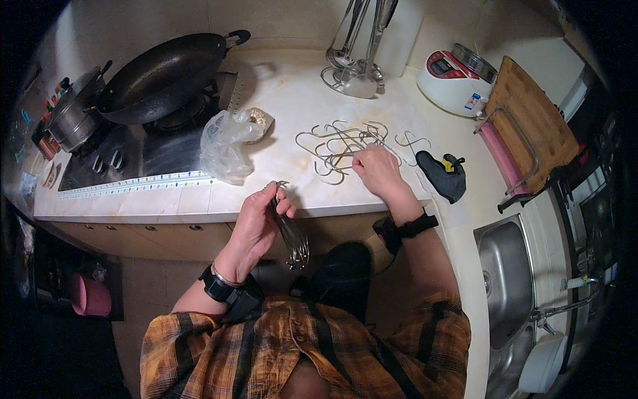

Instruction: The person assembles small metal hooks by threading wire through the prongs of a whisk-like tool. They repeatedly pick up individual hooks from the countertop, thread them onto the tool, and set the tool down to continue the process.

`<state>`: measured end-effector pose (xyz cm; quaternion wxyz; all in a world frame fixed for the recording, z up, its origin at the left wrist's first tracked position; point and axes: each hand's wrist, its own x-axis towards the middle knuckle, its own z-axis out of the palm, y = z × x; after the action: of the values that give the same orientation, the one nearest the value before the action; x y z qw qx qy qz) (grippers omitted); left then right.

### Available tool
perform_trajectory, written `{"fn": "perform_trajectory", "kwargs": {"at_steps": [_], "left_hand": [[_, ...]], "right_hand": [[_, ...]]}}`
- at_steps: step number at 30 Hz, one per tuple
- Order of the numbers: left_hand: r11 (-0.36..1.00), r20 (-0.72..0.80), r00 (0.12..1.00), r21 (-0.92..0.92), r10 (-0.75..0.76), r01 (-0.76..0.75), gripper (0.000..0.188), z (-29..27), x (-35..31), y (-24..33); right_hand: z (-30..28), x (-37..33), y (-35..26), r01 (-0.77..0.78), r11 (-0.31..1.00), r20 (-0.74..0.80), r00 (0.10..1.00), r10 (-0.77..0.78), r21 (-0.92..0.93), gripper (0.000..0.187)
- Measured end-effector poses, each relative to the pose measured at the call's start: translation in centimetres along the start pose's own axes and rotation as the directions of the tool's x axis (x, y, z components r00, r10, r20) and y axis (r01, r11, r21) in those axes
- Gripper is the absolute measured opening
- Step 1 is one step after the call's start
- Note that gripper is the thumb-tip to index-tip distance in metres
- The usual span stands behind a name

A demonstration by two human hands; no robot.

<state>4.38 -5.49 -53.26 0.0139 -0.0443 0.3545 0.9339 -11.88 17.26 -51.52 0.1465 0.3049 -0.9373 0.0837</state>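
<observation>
Near the counter's front edge, my left hand [261, 216] is closed round a bundle of metal S-hooks [292, 241], which hangs down past the edge. A loose tangle of the same S-hooks [334, 147] lies on the white counter. Over its right side is my right hand [379, 169], fingers curled down and pinching at a hook; the fingertips are partly hidden. One S-hook [413, 141] sits apart, to the right of the pile. Beside my right wrist rests a dark grey cloth item [444, 176] with a yellow patch.
A clear plastic bag [226, 146] stands left of the pile, next to the stove [143, 156] bearing a black wok [166, 76] and a pot [76, 113]. Behind are a utensil rack [352, 83] and a rice cooker [455, 83]. Cutting board [531, 113] and sink [508, 266] are right.
</observation>
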Motion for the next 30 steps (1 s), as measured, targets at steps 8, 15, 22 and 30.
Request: {"fn": "perform_trajectory", "kwargs": {"at_steps": [8, 15, 22, 30], "left_hand": [[0.999, 0.014, 1.000, 0.047, 0.018, -0.019, 0.032, -0.8, 0.1, 0.1], [1.000, 0.017, 1.000, 0.020, 0.005, -0.005, 0.030, -0.8, 0.1, -0.1], [0.999, 0.005, 1.000, 0.032, 0.012, -0.013, 0.029, -0.8, 0.0, -0.1], [0.998, -0.003, 1.000, 0.055, 0.000, 0.000, 0.029, -0.6, -0.3, -0.1]], "right_hand": [[-2.2, 0.4, 1.1, 0.089, 0.993, -0.116, 0.990, -0.080, 0.075, 0.011], [-4.1, 1.3, 1.7, 0.105, 0.993, -0.183, 0.977, -0.113, -0.055, 0.011], [-4.0, 1.1, 1.8, 0.075, 0.995, -0.207, 0.975, -0.086, -0.064, 0.011], [-2.8, -0.8, 1.8, 0.052, 0.999, 0.039, 0.998, -0.053, 0.013, 0.015]]}}
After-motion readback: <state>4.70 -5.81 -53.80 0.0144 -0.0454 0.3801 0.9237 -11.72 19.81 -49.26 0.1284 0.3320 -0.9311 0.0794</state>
